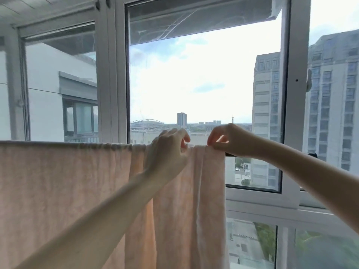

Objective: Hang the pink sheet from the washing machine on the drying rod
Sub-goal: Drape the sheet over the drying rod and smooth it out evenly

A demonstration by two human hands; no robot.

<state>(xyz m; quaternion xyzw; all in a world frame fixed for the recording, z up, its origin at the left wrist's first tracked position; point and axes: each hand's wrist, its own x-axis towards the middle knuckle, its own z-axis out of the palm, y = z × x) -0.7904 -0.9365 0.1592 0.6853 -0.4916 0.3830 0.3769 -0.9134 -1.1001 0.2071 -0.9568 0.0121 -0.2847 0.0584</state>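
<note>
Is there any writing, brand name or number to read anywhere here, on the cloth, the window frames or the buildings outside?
None can be read.
pink sheet: plain, no label or print in view.
window frame: bare, no sticker or marking.
tower block outside: no sign legible.
distant skyline: too small to show any lettering.

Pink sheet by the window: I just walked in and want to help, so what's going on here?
A person is hanging a pink sheet over a drying rod in front of the window. Most of it is draped and hanging down on the left. Near its right edge the cloth is bunched into folds. The left hand grips the top of the sheet at the rod, and the right hand pinches the folded edge beside it. A short bare stretch of rod shows to the right.
</note>
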